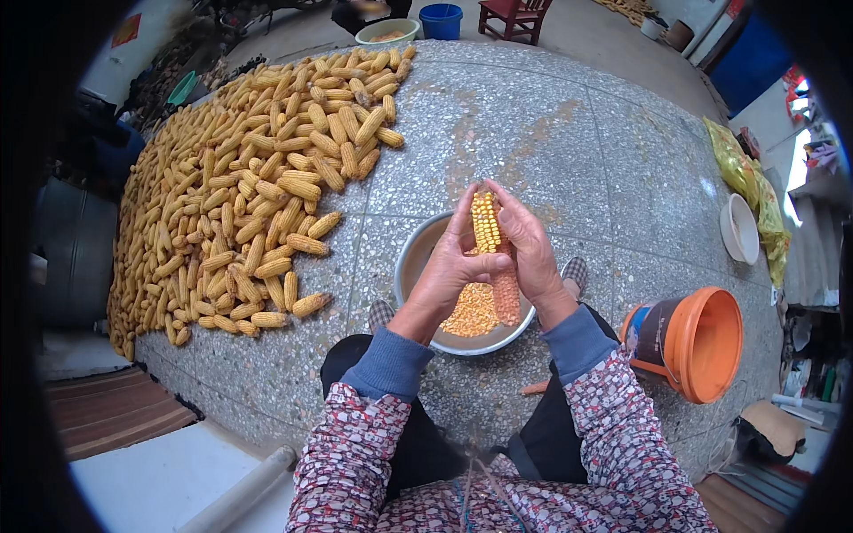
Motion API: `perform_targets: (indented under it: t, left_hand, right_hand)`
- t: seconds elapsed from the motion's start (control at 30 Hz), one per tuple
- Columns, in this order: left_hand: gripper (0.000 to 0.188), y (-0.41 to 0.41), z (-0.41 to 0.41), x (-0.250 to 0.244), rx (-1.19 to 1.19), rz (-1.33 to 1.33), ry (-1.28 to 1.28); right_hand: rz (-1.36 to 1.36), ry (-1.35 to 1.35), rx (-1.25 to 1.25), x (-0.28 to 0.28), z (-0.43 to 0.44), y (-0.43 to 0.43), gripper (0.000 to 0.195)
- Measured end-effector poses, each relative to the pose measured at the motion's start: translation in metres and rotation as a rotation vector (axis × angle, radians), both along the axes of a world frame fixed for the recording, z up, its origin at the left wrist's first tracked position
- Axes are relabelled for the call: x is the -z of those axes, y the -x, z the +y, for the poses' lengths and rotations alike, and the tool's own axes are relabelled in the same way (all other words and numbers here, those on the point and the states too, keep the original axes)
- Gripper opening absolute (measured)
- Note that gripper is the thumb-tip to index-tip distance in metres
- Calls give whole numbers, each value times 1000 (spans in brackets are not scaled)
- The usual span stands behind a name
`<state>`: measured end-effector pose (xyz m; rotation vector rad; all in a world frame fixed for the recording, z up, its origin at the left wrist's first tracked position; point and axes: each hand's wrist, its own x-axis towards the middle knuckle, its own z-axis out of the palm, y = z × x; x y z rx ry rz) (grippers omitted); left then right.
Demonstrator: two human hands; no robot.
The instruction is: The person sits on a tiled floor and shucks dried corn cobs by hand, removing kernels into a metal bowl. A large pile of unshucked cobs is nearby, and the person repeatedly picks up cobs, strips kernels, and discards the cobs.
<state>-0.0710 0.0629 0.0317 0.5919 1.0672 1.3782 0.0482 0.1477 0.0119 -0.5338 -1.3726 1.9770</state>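
Observation:
Over a metal basin (406, 266) my two hands come together around corn. My left hand (453, 266) holds a partly shelled ear of yellow corn (485, 223), its thumb across the lower part. My right hand (531, 256) grips a bare reddish corn cob (506, 300), which lies against the ear and points down towards me. Loose corn kernels (470, 313) lie in the basin, which stands on the floor between my feet. To the left spreads a big heap of unshelled corn ears (246, 193).
An orange bucket (716, 346) lies on its side at the right, with a white bowl (738, 230) and a yellow plastic bag (746, 176) beyond. A cob piece (534, 388) lies near my leg. At the back are a pale green basin (386, 32), a blue bucket (440, 22), a red chair (513, 16) and another person.

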Motion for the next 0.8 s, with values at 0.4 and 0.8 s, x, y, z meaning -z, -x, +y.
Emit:
perform_targets:
  t: [0.4, 0.8]
  left_hand:
    - [113, -7, 1, 7, -49, 120, -40]
    - [114, -19, 6, 33, -87, 548, -138]
  right_hand:
    - [-196, -173, 68, 21, 6, 0, 58]
    - [-60, 94, 93, 4, 3, 0, 41]
